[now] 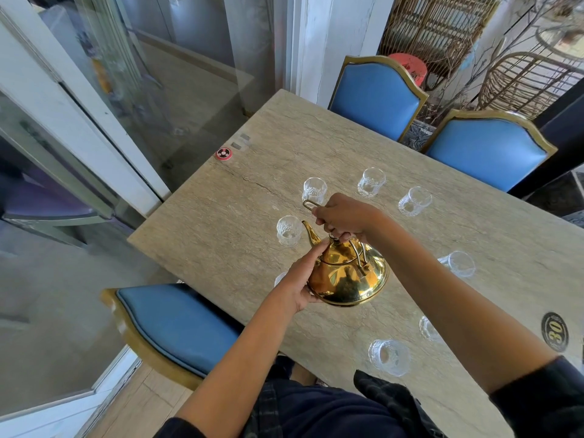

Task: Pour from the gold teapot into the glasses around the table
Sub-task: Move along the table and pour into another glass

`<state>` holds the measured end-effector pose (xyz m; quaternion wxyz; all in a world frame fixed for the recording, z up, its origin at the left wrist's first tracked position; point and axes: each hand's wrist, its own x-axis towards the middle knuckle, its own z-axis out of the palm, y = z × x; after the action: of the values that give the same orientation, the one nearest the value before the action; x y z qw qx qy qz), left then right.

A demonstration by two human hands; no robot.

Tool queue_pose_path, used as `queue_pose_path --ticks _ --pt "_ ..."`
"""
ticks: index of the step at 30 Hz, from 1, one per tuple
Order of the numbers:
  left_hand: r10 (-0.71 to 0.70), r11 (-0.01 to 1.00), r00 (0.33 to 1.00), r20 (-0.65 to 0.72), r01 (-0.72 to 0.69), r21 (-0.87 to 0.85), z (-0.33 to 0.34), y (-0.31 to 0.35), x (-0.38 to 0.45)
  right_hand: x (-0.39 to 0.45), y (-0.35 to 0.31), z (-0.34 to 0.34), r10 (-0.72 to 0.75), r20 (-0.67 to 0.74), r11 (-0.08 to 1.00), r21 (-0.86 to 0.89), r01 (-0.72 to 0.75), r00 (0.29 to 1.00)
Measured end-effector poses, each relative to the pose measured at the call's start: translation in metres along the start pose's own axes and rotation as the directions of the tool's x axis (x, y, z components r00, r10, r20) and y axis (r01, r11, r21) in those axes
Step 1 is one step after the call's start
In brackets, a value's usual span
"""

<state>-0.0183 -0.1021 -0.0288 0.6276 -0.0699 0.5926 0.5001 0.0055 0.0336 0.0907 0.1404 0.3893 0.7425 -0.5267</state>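
Nearest the camera, two bare forearms reach forward over the stone-patterned surface (395, 147) from dark sleeves. The left hand (298, 281) cups the near-left side of the gold teapot (347, 276), palm against the belly and fingers curved round it, the index finger stretched up toward the base of the spout; this grip is grasping the teapot's body. The right hand (343, 216) comes in from the right with the wrist bent, fingers clenched round the wire handle (311, 204) above the lid, so this grip grasps the handle. The teapot is held over the middle of the surface, tilted, its spout pointing up and left toward a clear glass (288, 230) just beside the spout tip. Other glasses ring the teapot: one near the near edge (388, 357), one partly hidden by the right forearm (428, 328), one to the right (459, 263), and three farther off (314, 189) (371, 181) (414, 201). Open surface lies between the ring and the far and left edges. A blue chair (180, 324) stands at the near-left edge, and two more blue chairs (377, 96) (486, 151) at the far right edge. A small red round disc (224, 153) sits by the far-left edge.
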Motion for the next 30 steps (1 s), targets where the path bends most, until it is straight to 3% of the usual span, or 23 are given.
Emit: queue_pose_path --ticks 30 --pt "0.003 1.0 1.0 0.028 -0.003 0.007 -0.0018 0.0013 -0.0024 -0.0008 -0.003 0.001 0.001 -0.006 0.999 -0.039 -0.001 1.0"
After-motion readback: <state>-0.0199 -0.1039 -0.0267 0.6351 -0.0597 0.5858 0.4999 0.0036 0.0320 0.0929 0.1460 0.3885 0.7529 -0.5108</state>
